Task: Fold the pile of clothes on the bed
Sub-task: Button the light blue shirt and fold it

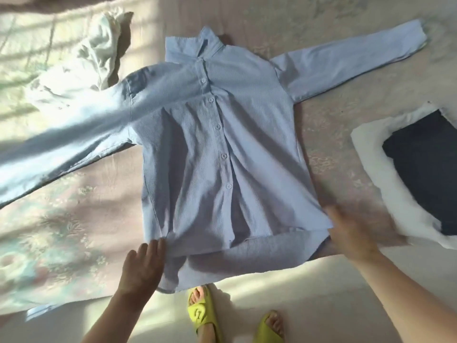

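Note:
A light blue button-up shirt (217,144) lies spread face up on the bed, collar at the far side, both sleeves stretched out to left and right. Its hem hangs over the near bed edge. My left hand (143,266) lies flat with straight fingers at the hem's left corner, fingertips touching the cloth. My right hand (351,233) is blurred, fingers spread, pressing on the hem's right corner. A crumpled pale garment (99,53) sits at the far left, partly under the shirt's left sleeve.
The bed's floral pink cover (74,206) fills most of the view. At the right lies a dark folded garment (425,169) on top of a white one (371,169). Below the bed edge, two feet in yellow-green slippers (202,315) stand on a pale floor.

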`<state>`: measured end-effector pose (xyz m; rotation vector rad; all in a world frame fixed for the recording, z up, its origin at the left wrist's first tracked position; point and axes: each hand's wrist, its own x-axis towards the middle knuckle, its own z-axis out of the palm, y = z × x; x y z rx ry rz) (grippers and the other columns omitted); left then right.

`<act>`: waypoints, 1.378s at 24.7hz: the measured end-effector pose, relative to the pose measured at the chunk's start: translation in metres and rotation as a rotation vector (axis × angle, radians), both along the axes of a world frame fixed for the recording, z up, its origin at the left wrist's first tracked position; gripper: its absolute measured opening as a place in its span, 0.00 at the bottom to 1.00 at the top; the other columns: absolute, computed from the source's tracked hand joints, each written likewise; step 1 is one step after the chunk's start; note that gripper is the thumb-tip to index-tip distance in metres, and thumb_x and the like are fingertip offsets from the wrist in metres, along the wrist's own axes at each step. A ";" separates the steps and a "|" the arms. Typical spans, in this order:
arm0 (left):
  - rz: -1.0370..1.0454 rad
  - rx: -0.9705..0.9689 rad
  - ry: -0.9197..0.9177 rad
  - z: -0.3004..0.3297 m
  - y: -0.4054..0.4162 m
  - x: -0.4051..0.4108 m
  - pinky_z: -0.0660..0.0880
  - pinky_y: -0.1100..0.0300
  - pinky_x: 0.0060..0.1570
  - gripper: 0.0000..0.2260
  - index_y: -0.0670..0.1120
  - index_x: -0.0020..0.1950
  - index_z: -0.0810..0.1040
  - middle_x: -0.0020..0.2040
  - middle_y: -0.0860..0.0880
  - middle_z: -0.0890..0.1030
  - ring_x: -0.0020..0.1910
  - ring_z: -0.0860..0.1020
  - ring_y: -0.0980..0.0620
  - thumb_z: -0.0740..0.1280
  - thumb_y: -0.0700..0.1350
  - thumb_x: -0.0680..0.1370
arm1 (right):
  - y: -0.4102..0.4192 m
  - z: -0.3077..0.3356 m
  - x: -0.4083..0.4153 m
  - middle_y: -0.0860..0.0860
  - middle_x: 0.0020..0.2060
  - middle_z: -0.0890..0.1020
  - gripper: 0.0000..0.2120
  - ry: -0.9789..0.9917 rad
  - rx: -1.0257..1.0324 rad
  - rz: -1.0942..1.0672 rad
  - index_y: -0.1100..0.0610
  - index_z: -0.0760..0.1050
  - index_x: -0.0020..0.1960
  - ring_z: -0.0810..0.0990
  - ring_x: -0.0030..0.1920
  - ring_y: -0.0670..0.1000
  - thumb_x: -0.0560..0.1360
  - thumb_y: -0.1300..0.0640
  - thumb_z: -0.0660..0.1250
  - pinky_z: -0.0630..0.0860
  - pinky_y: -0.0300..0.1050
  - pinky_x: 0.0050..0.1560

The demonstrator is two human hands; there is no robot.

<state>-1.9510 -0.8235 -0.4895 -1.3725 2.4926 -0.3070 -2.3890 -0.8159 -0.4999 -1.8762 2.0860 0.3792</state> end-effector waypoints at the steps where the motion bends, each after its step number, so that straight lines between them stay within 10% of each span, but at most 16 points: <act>1: -0.047 -0.017 -0.034 0.001 0.009 0.010 0.67 0.60 0.23 0.09 0.38 0.46 0.73 0.30 0.44 0.71 0.25 0.72 0.47 0.55 0.32 0.74 | 0.004 0.002 -0.013 0.61 0.34 0.78 0.18 0.013 0.009 -0.034 0.64 0.77 0.50 0.78 0.35 0.61 0.62 0.66 0.75 0.73 0.50 0.32; 3: -0.108 -0.034 -0.147 0.002 0.023 0.027 0.68 0.60 0.23 0.14 0.39 0.38 0.76 0.29 0.44 0.70 0.24 0.71 0.48 0.53 0.30 0.74 | 0.015 0.002 -0.025 0.60 0.29 0.76 0.23 0.142 -0.019 0.066 0.64 0.76 0.40 0.77 0.29 0.60 0.48 0.66 0.82 0.73 0.50 0.27; 5: -0.089 -0.031 -0.174 -0.003 0.028 0.027 0.73 0.55 0.25 0.13 0.39 0.39 0.78 0.35 0.41 0.74 0.28 0.76 0.45 0.54 0.30 0.72 | 0.018 0.002 -0.016 0.62 0.40 0.79 0.19 0.274 -0.145 0.180 0.64 0.76 0.47 0.78 0.39 0.62 0.59 0.65 0.77 0.77 0.55 0.34; 9: -0.205 -0.013 0.019 -0.020 0.031 0.010 0.76 0.40 0.55 0.26 0.35 0.70 0.62 0.64 0.39 0.76 0.61 0.77 0.41 0.54 0.34 0.71 | 0.015 -0.017 0.010 0.56 0.71 0.63 0.30 0.271 -0.330 0.697 0.57 0.53 0.73 0.62 0.71 0.57 0.71 0.65 0.49 0.65 0.58 0.67; 13: -0.233 0.191 0.152 -0.023 0.040 0.020 0.70 0.36 0.59 0.32 0.46 0.75 0.61 0.73 0.41 0.65 0.70 0.67 0.38 0.58 0.37 0.70 | 0.038 -0.028 -0.009 0.51 0.76 0.50 0.34 0.189 -0.275 0.677 0.52 0.44 0.76 0.45 0.77 0.53 0.71 0.62 0.47 0.54 0.54 0.70; 22: 0.075 0.238 0.146 -0.029 0.051 0.012 0.69 0.30 0.55 0.30 0.45 0.73 0.60 0.70 0.34 0.67 0.67 0.67 0.29 0.57 0.36 0.70 | 0.039 -0.035 0.049 0.50 0.73 0.63 0.32 0.049 -0.305 0.721 0.53 0.48 0.76 0.51 0.76 0.51 0.73 0.59 0.51 0.53 0.54 0.70; 28: 0.062 0.209 0.292 -0.023 0.060 0.032 0.77 0.44 0.46 0.26 0.50 0.70 0.68 0.64 0.31 0.73 0.59 0.76 0.32 0.58 0.60 0.75 | 0.054 -0.031 0.054 0.51 0.77 0.46 0.32 0.006 -0.263 0.589 0.58 0.51 0.76 0.46 0.77 0.52 0.73 0.55 0.52 0.53 0.59 0.71; 34: 1.095 0.239 0.959 -0.020 0.008 0.017 0.70 0.57 0.46 0.09 0.36 0.54 0.76 0.47 0.41 0.76 0.48 0.74 0.39 0.68 0.39 0.77 | 0.023 -0.025 0.154 0.53 0.72 0.67 0.38 -0.049 -0.196 0.720 0.54 0.67 0.72 0.64 0.72 0.55 0.64 0.51 0.72 0.58 0.58 0.66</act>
